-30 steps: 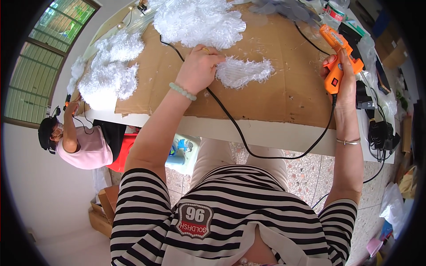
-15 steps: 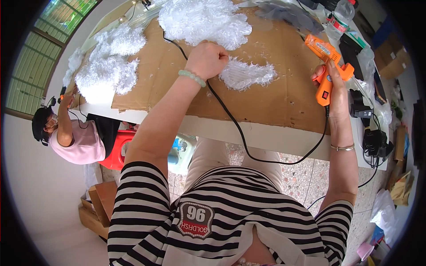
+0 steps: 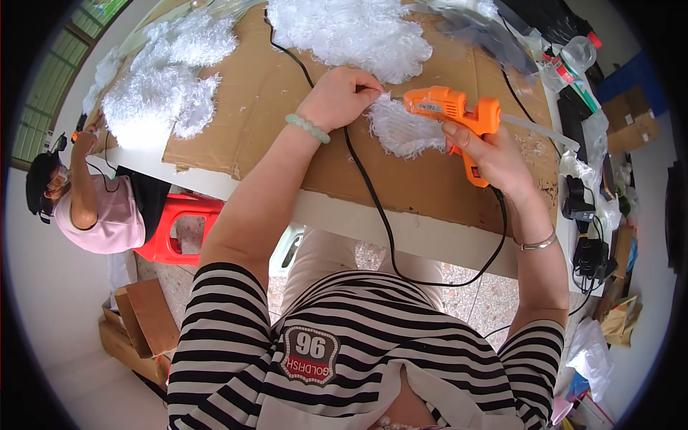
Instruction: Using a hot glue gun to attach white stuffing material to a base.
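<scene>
My right hand (image 3: 498,159) is wrapped round the handle of an orange hot glue gun (image 3: 448,105), its nozzle pointing left. A clear glue stick (image 3: 534,129) sticks out of its back end. Below and behind the gun lies a small white shaggy fabric piece (image 3: 403,132), partly hidden by it. At that piece's upper left end, my left hand (image 3: 344,97) is closed in a pinch on its edge; the fingertips are partly covered. A black power cord (image 3: 373,188) runs from the far side past my left wrist, loops over the table's near edge and reaches the gun's handle.
Larger white shaggy pieces (image 3: 351,32) lie at the far side and the left (image 3: 161,100) of the brown cardboard (image 3: 444,204). A plastic bottle (image 3: 573,57), adapters (image 3: 591,254) and clear bags crowd the right. At left, another person (image 3: 100,208) works near a red stool (image 3: 179,222).
My right hand has brought the glue gun left, from the table's right side to over the small shaggy piece. My left hand stays at that piece's end. The view has shifted slightly.
</scene>
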Demonstrator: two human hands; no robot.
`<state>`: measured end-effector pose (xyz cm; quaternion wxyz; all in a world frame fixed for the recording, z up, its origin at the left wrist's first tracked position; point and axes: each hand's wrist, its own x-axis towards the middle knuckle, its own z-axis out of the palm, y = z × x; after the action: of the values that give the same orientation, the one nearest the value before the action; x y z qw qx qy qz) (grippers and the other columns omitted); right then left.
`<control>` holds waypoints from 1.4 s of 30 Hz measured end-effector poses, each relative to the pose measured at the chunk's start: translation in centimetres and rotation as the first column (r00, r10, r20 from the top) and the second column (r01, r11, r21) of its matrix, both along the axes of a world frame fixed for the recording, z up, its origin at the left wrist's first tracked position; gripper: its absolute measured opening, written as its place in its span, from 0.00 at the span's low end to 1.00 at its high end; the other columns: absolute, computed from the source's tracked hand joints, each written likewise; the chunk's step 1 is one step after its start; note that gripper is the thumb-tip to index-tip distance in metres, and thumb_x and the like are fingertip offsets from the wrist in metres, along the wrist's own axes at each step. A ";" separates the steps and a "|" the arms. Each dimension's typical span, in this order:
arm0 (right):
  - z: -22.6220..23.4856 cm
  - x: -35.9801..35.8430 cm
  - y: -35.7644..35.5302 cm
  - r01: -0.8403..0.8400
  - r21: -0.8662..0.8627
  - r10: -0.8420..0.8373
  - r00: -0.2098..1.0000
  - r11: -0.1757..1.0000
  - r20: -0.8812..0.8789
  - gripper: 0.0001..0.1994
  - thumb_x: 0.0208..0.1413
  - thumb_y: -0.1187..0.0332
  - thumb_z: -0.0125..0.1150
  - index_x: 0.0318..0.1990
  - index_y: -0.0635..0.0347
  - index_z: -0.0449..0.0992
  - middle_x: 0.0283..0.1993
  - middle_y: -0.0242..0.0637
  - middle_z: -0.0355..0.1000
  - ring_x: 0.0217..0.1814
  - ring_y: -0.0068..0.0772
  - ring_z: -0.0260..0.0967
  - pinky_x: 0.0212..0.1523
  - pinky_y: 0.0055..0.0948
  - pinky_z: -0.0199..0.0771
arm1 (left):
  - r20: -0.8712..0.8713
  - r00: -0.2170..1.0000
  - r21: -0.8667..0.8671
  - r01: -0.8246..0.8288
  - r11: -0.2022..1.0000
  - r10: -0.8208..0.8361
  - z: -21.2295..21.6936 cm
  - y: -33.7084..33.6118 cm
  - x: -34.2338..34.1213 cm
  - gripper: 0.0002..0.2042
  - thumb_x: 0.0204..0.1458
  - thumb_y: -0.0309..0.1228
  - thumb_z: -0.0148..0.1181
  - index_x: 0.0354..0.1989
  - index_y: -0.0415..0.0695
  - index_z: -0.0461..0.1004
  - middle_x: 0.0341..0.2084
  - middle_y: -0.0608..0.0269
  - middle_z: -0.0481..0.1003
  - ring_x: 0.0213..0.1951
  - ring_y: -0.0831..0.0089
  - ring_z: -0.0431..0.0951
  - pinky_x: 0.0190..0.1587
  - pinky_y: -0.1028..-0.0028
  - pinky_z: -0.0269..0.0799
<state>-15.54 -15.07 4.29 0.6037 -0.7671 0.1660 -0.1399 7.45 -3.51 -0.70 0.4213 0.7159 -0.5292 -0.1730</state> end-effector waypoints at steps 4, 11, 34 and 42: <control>-0.6 0.6 0.0 -0.018 -0.009 0.018 0.999 1.000 -0.026 0.10 0.56 0.66 0.55 0.39 0.64 0.69 0.29 0.28 0.67 0.32 0.20 0.64 0.36 0.22 0.65 | 0.036 0.999 -0.020 -0.005 1.000 0.006 0.4 0.2 -0.3 0.06 0.48 0.24 0.54 0.33 0.37 0.75 0.27 0.61 0.75 0.30 0.76 0.73 0.36 0.76 0.69; -1.0 1.3 0.3 0.024 -0.073 -0.031 0.995 0.997 -0.099 0.12 0.55 0.63 0.58 0.38 0.64 0.70 0.29 0.27 0.67 0.31 0.18 0.62 0.34 0.21 0.63 | 0.086 0.996 -0.071 -0.011 0.997 0.017 0.4 0.3 -0.4 0.06 0.48 0.25 0.55 0.33 0.37 0.75 0.27 0.58 0.75 0.30 0.71 0.74 0.35 0.75 0.69; -1.0 1.5 0.5 0.012 -0.188 -0.051 0.977 0.982 -0.208 0.11 0.53 0.63 0.58 0.34 0.62 0.69 0.25 0.26 0.65 0.26 0.17 0.60 0.26 0.19 0.61 | 0.144 0.990 -0.056 0.012 0.998 -0.004 0.4 0.2 -0.6 0.06 0.47 0.26 0.54 0.31 0.38 0.75 0.26 0.58 0.74 0.29 0.71 0.73 0.33 0.74 0.69; -1.3 1.3 0.2 -0.047 -0.226 -0.001 0.978 0.973 -0.208 0.10 0.53 0.64 0.59 0.33 0.62 0.68 0.24 0.27 0.65 0.26 0.18 0.61 0.27 0.19 0.62 | 0.222 0.975 -0.090 0.032 0.995 -0.011 0.4 0.3 -0.7 0.05 0.46 0.26 0.54 0.29 0.38 0.74 0.25 0.57 0.74 0.29 0.66 0.73 0.34 0.72 0.68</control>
<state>-14.23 -14.89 2.97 0.4921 -0.8439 0.2015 -0.0706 6.76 -3.25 -0.34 0.3906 0.7046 -0.5881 -0.0717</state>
